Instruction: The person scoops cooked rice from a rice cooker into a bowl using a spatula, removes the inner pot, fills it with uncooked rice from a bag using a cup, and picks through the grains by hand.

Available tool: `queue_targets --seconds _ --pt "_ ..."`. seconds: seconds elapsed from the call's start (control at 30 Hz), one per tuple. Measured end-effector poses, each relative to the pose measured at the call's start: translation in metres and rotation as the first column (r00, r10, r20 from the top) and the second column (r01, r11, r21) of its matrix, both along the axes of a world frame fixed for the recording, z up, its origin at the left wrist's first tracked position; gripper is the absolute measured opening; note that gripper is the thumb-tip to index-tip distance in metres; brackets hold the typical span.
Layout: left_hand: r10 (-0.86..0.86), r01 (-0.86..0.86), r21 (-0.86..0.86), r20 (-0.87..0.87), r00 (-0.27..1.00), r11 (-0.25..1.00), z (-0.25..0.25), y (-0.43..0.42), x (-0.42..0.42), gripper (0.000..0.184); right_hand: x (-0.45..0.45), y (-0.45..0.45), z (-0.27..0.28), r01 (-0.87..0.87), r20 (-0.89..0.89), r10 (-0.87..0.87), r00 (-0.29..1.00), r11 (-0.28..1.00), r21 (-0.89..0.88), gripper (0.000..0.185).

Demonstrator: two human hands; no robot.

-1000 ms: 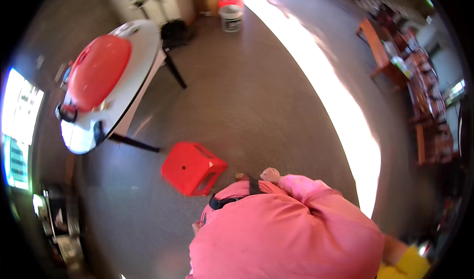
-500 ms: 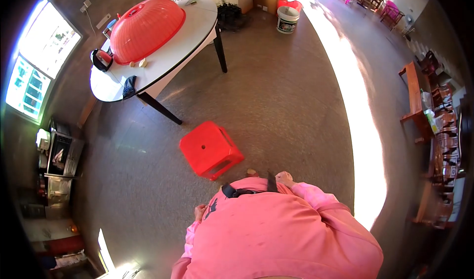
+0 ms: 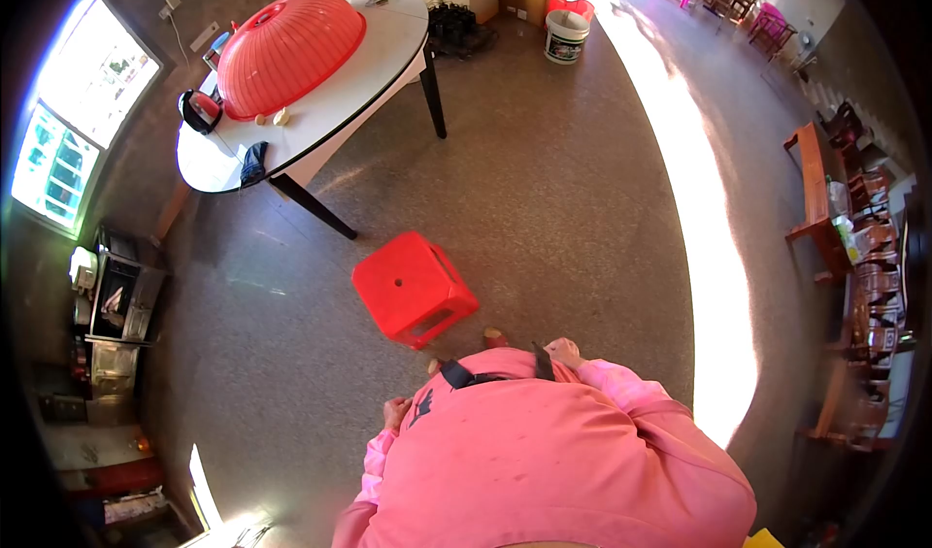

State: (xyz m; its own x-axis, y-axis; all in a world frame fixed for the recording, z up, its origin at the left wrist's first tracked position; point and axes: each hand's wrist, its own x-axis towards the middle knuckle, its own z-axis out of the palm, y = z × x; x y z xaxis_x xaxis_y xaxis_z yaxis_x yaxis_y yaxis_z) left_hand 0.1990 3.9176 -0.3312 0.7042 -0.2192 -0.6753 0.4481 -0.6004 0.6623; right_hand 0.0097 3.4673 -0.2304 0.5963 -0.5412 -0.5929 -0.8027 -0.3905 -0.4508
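Person standing behind the stool [image 3: 413,274], arms lowered; the step in hand appears to be a pause or an approach on foot, as no object is clearly being handled. The stool stands upright on the floor [image 3: 544,179], just ahead of a foot [image 3: 495,338], with the desk [image 3: 320,116] beyond it, bearing a domed cover [image 3: 291,53]. Any grip on the stool would, in my judgement, call for a forward bend and both hands brought down to its edges. Right hand [image 3: 563,352]: low in front of the body, at the end of a bent sleeve, fingers seemingly curled, just beside a strap [image 3: 542,364]; from here I cannot tell whether it has hold of it. Left hand [image 3: 396,413]: hanging at the side of the top [image 3: 553,451], apart from the stool, fingers apparently bent inward; how far open it is, and whether anything lies within, cannot be told.
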Motion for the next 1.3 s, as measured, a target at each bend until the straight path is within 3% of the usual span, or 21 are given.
queue_targets --seconds 0.1,0.2,0.3,0.4,0.5,0.6,0.7,0.8,0.9,1.2,1.3 --pt "-0.122 0.108 0.121 0.117 0.986 0.987 0.045 -0.021 -0.008 0.033 -0.008 0.000 -0.013 -0.007 0.046 0.008 0.999 1.000 -0.011 0.025" --pt "-0.113 0.110 0.030 0.167 0.979 0.994 0.004 -0.001 -0.015 0.031 -0.009 -0.003 -0.016 -0.013 0.094 0.014 0.996 1.000 -0.001 0.030" --pt "-0.180 0.175 0.044 0.190 0.965 0.984 0.053 -0.012 -0.021 0.028 -0.007 -0.004 -0.016 -0.040 0.135 0.042 0.990 0.999 -0.015 0.026" --pt "-0.072 0.082 -0.048 0.175 0.982 0.996 0.040 -0.005 -0.027 0.026 -0.001 -0.006 -0.020 -0.075 0.100 0.074 0.992 0.997 -0.002 0.021" --pt "-0.023 0.016 0.030 0.253 0.967 0.999 0.081 -0.023 -0.033 0.024 0.000 -0.005 -0.030 -0.071 0.132 0.071 0.989 0.997 -0.006 0.020" --pt "-0.066 0.070 -0.022 0.139 0.988 0.997 0.055 -0.008 -0.024 0.022 -0.001 -0.004 -0.029 -0.076 0.156 0.076 0.985 0.997 -0.007 0.019" --pt "-0.022 0.019 0.030 0.117 0.993 0.999 0.045 -0.007 -0.024 0.023 0.001 -0.004 -0.028 -0.090 0.138 0.089 0.986 0.996 0.001 0.018" --pt "-0.059 0.063 -0.031 0.131 0.990 0.998 0.042 -0.003 -0.023 0.025 -0.001 -0.002 -0.029 -0.070 0.124 0.069 0.990 0.998 0.006 0.018" --pt "-0.154 0.143 0.075 0.169 0.974 0.987 0.043 -0.005 -0.020 0.027 -0.004 -0.002 -0.036 -0.065 0.104 0.064 0.993 0.998 0.005 0.018" --pt "-0.037 0.032 0.071 0.072 0.997 0.997 0.031 -0.005 -0.015 0.028 -0.009 0.001 -0.038 -0.043 0.119 0.045 0.992 0.999 -0.017 0.023" --pt "-0.034 0.041 -0.048 0.134 0.990 0.998 0.063 -0.013 -0.019 0.028 -0.008 0.000 -0.033 -0.058 0.048 0.057 0.997 0.998 0.005 0.022"
